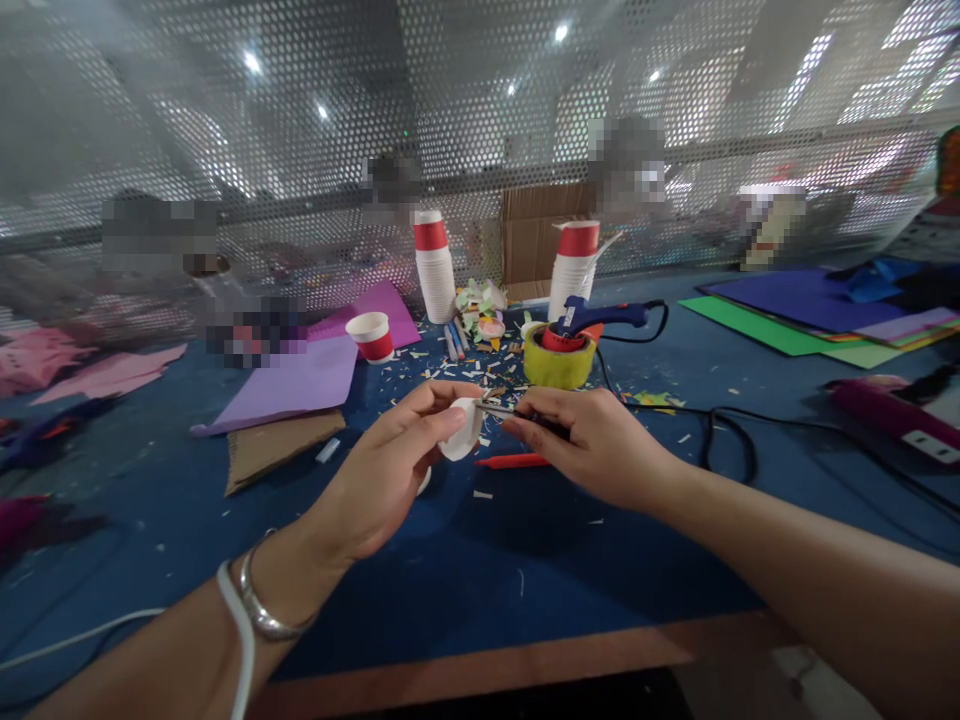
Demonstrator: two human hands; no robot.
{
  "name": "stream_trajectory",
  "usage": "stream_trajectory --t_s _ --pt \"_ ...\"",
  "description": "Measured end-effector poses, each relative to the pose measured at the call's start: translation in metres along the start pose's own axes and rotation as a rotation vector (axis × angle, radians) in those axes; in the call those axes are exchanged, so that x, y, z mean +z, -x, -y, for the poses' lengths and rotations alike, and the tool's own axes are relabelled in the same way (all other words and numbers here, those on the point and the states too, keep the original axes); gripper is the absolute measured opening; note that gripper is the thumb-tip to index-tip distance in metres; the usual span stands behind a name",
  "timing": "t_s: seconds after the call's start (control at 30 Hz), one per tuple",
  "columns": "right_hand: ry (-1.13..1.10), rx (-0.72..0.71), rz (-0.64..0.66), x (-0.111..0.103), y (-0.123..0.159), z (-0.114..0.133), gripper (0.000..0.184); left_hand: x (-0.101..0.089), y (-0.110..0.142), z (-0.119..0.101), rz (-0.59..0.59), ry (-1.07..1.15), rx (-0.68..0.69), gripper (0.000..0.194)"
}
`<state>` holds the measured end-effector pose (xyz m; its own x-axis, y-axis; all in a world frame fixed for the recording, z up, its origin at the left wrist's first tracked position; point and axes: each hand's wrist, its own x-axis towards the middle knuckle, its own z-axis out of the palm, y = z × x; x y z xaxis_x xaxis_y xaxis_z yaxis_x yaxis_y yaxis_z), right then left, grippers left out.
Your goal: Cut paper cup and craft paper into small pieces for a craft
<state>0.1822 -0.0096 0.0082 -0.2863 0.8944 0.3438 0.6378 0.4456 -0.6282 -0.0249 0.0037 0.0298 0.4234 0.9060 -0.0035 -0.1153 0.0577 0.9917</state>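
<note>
My left hand pinches a small rounded white paper piece between thumb and fingers, above the middle of the table. My right hand is closed around a pair of scissors with slim metal blades; its dark handle is mostly hidden in the fingers. The blade tips meet the upper right edge of the paper piece. Below the right hand lies a red pen. A pale rounded edge shows partly behind my left hand.
A red-and-white paper cup and cup stacks stand beyond. A blue glue gun rests on a yellow tape roll. Paper scraps, purple sheets, cardboard, coloured sheets and a black cable lie around.
</note>
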Motion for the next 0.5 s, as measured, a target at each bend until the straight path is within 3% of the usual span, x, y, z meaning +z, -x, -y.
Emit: stream_trajectory --t_s 0.27,0.5 --pt "0.046 -0.023 -0.032 -0.0008 0.0009 -0.0014 0.035 -0.0014 0.0021 -0.0015 -0.017 -0.07 -0.047 0.031" --pt "0.08 -0.03 -0.039 0.0 0.0016 -0.0008 0.035 -0.0091 -0.0026 -0.0002 0.107 -0.06 -0.131 0.032"
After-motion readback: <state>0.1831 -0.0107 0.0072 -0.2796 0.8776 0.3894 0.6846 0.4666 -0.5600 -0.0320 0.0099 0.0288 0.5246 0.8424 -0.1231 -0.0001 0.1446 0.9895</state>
